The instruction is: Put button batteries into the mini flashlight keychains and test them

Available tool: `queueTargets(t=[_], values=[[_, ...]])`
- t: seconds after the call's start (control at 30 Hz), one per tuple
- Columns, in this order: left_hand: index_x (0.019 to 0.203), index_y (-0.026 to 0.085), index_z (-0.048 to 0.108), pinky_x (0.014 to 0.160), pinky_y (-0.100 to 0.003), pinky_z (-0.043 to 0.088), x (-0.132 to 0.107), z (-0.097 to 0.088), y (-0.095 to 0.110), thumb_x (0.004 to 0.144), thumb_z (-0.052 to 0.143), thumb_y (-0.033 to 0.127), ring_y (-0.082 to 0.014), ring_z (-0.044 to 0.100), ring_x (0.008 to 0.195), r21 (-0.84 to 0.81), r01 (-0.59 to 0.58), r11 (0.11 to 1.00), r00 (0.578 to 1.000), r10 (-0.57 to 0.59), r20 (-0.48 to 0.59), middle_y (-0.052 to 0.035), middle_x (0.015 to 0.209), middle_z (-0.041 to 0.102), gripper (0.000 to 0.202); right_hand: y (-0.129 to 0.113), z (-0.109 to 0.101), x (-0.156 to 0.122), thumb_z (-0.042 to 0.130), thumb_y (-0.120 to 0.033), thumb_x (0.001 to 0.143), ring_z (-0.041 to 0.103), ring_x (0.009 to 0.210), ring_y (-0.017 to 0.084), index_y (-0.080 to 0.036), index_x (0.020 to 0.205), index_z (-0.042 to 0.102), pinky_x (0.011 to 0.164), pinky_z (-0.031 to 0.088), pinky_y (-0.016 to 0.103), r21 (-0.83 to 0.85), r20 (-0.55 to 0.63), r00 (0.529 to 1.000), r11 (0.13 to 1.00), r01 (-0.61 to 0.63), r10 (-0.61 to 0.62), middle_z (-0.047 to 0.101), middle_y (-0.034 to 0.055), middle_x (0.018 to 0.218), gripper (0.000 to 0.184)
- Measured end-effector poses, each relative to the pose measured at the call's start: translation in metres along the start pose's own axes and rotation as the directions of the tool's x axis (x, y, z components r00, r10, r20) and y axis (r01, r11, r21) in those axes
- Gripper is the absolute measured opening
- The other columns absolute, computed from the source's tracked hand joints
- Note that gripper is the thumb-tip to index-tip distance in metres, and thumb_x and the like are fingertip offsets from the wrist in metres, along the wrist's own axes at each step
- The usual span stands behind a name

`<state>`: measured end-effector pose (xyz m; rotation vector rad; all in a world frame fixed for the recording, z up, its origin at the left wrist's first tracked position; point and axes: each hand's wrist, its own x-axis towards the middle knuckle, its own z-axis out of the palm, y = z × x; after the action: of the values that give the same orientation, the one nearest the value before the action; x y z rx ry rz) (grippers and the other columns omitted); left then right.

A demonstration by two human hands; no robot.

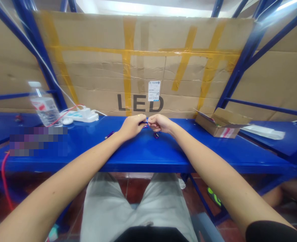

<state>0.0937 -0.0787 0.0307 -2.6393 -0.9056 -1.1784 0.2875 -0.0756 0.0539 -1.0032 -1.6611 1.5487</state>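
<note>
My left hand (133, 126) and my right hand (159, 123) meet above the middle of the blue table (143, 153). Between their fingertips is a small shiny purple metal piece (147, 122), mostly hidden, so its kind is unclear. Both hands are closed in a pinch on it. Under my right hand lies a small purple ring-like piece (156, 135). Beside my left wrist is a slim purple piece (109, 135), partly behind the forearm. Another purple bit (145, 127) shows just below the left fingers.
An open cardboard box (221, 126) stands at right, near a white tray-like item (264, 131). On the left are a water bottle (44, 106), a white power strip (84, 115) with cables and a round white object (68, 121). A taped cardboard sheet (100, 77) backs the table between blue posts.
</note>
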Motion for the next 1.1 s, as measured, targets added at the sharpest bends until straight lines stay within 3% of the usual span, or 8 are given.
queueTargets(t=[0.13, 0.27, 0.33, 0.43, 0.53, 0.83, 1.0, 1.1], values=[[0.091, 0.020, 0.059, 0.076, -0.031, 0.047, 0.003, 0.002, 0.000, 0.089, 0.059, 0.021, -0.0186, 0.062, 0.083, -0.101, 0.090, 0.991, 0.996, -0.092, -0.010, -0.0040, 0.091, 0.068, 0.003, 0.000, 0.001, 0.001, 0.058, -0.017, 0.076, 0.031, 0.041, 0.008, -0.018, 0.062, 0.049, 0.041, 0.024, 0.021, -0.245, -0.098, 0.971, 0.951, 0.190, -0.219, 0.041, -0.0044, 0.046, 0.017], [0.094, 0.017, 0.063, 0.089, -0.037, 0.050, 0.008, 0.006, -0.005, 0.097, 0.044, 0.024, -0.0221, 0.063, 0.097, -0.093, 0.146, 0.985, 0.988, -0.150, -0.032, -0.0091, 0.098, 0.069, 0.020, 0.000, -0.004, 0.003, 0.057, -0.024, 0.084, 0.043, 0.047, 0.010, -0.017, 0.066, 0.056, 0.049, 0.032, 0.023, -0.553, -0.105, 0.900, 0.777, 0.300, -0.422, 0.051, -0.0027, 0.053, 0.018], [0.084, 0.017, 0.064, 0.090, -0.038, 0.050, 0.009, 0.007, -0.007, 0.097, 0.042, 0.022, -0.0232, 0.063, 0.096, -0.049, 0.140, 0.989, 0.990, -0.139, 0.014, -0.0094, 0.092, 0.069, 0.027, 0.000, -0.007, 0.004, 0.057, -0.023, 0.083, 0.045, 0.053, 0.011, -0.017, 0.066, 0.058, 0.054, 0.033, 0.023, -0.650, -0.070, 0.875, 0.687, 0.325, -0.480, 0.053, -0.0019, 0.056, 0.018], [0.076, 0.018, 0.063, 0.078, -0.035, 0.050, 0.008, 0.004, -0.008, 0.096, 0.045, 0.026, -0.0214, 0.063, 0.080, -0.072, 0.213, 0.974, 0.970, -0.202, 0.135, -0.0061, 0.077, 0.068, 0.028, 0.001, -0.009, 0.004, 0.056, -0.020, 0.083, 0.046, 0.060, 0.012, -0.016, 0.066, 0.060, 0.059, 0.033, 0.024, -0.719, -0.031, 0.858, 0.607, 0.338, -0.513, 0.054, -0.0012, 0.059, 0.018], [0.077, 0.018, 0.064, 0.071, -0.031, 0.047, 0.004, 0.001, -0.006, 0.097, 0.048, 0.030, -0.0190, 0.062, 0.071, -0.125, 0.263, 0.957, 0.956, -0.241, 0.169, -0.0037, 0.072, 0.069, 0.029, 0.003, -0.007, 0.003, 0.055, -0.019, 0.083, 0.045, 0.061, 0.012, -0.016, 0.064, 0.057, 0.060, 0.031, 0.024, -0.724, -0.027, 0.857, 0.601, 0.339, -0.515, 0.052, -0.0016, 0.059, 0.019], [0.090, 0.017, 0.068, 0.078, -0.031, 0.048, 0.000, 0.001, -0.002, 0.098, 0.050, 0.026, -0.0202, 0.067, 0.081, -0.067, 0.159, 0.985, 0.985, -0.154, 0.076, -0.0067, 0.086, 0.074, 0.021, 0.002, -0.003, 0.003, 0.055, -0.020, 0.081, 0.039, 0.057, 0.011, -0.017, 0.061, 0.053, 0.058, 0.027, 0.024, -0.712, -0.056, 0.858, 0.623, 0.325, -0.511, 0.045, -0.0044, 0.053, 0.020], [0.096, 0.016, 0.066, 0.080, -0.035, 0.049, -0.001, 0.004, -0.003, 0.099, 0.046, 0.023, -0.0246, 0.068, 0.087, 0.080, 0.089, 0.993, 0.990, -0.097, 0.103, -0.0117, 0.094, 0.074, 0.021, 0.005, -0.001, 0.004, 0.056, -0.019, 0.083, 0.039, 0.050, 0.009, -0.017, 0.062, 0.052, 0.053, 0.027, 0.023, -0.658, -0.079, 0.896, 0.698, 0.282, -0.437, 0.045, -0.0055, 0.050, 0.021], [0.096, 0.016, 0.064, 0.080, -0.038, 0.050, 0.000, 0.007, -0.002, 0.099, 0.045, 0.022, -0.0265, 0.068, 0.089, 0.125, 0.109, 0.986, 0.984, -0.125, 0.128, -0.0130, 0.095, 0.073, 0.020, 0.001, -0.002, 0.002, 0.056, -0.020, 0.087, 0.042, 0.044, 0.009, -0.018, 0.065, 0.053, 0.048, 0.030, 0.022, -0.624, -0.085, 0.938, 0.752, 0.213, -0.337, 0.050, -0.0045, 0.051, 0.022]])
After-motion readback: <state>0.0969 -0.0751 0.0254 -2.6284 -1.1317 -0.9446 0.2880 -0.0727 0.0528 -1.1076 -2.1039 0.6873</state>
